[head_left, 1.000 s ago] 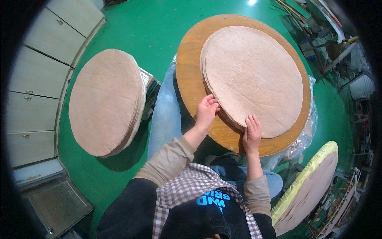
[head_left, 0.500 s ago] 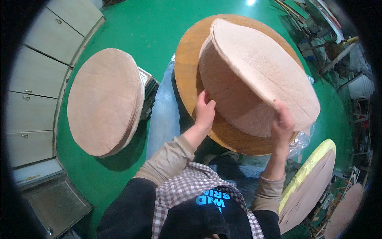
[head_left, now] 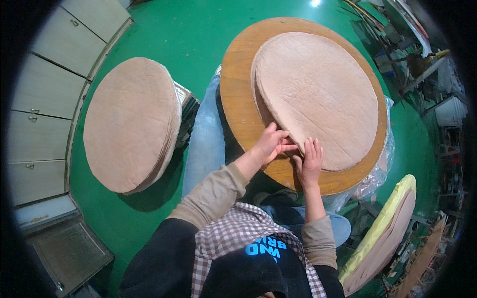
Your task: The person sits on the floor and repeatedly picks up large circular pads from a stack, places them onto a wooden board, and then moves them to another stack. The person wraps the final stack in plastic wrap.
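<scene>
On a round wooden tabletop (head_left: pixel 236 107) in front of me lie thin, round, pinkish-beige sheets. The top round sheet (head_left: pixel 318 94) has its near-left edge slightly raised over the one beneath. My left hand (head_left: pixel 271 144) is at that edge, its fingers bent against the sheet's rim and pointing right. Close beside it, my right hand (head_left: pixel 310 161) grips the near edge, fingers laid over the top and the thumb low at the rim. Part of the lower sheet (head_left: pixel 258 99) shows along the left side.
Left of my leg, a stack of similar round sheets (head_left: pixel 131 124) rests on a low support. Clear plastic (head_left: pixel 370 179) hangs under the tabletop's right side. More sheets (head_left: pixel 382 248) with a yellow edge stand lower right. Cabinets (head_left: pixel 42 89) line the left; racks (head_left: pixel 417 74) stand right.
The top sheet, folded up and tilted to the right before, has come down over the lower one. My right hand moved left and down with its edge; my left hand moved right toward it.
</scene>
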The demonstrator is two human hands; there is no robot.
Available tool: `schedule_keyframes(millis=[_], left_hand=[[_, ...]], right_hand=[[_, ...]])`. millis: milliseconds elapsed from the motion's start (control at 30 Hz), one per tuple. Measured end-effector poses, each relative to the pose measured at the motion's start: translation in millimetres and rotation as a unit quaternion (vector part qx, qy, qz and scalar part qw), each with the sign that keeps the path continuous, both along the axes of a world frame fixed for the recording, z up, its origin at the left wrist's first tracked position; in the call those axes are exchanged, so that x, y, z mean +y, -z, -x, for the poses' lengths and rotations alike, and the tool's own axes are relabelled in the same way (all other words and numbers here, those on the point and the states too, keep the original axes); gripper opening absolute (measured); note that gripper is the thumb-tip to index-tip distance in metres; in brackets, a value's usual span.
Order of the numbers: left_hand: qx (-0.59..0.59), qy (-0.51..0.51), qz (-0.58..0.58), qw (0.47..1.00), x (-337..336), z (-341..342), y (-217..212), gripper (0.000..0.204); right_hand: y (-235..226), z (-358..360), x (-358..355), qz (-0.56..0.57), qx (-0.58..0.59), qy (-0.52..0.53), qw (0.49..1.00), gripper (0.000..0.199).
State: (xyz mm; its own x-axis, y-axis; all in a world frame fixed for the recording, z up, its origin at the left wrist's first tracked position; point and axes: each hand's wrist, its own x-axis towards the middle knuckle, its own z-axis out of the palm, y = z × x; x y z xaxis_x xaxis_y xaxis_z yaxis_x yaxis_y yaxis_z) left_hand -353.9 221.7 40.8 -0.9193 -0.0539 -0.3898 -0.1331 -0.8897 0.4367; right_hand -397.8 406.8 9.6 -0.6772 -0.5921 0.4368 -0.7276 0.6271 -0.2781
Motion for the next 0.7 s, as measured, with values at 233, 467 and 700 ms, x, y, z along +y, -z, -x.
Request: schedule_keyframes(millis=[233,467,700], left_hand=[[-0.073,-0.158,0.250,0.953,-1,-7,-1,0.062],[-0.112,-0.248,0.238,0.932,-15,-10,-2,0.054],[-0.123,-0.225,0.202,0.945,-26,-2,8,0.050]], right_hand=[[-134,65,-5,0.099,-0.120,0.089,0.984,0.021],[-46,39,23,0.056,0.001,0.007,0.998,0.044],[-22,38,19,0.091,-0.124,0.075,0.985,0.040]])
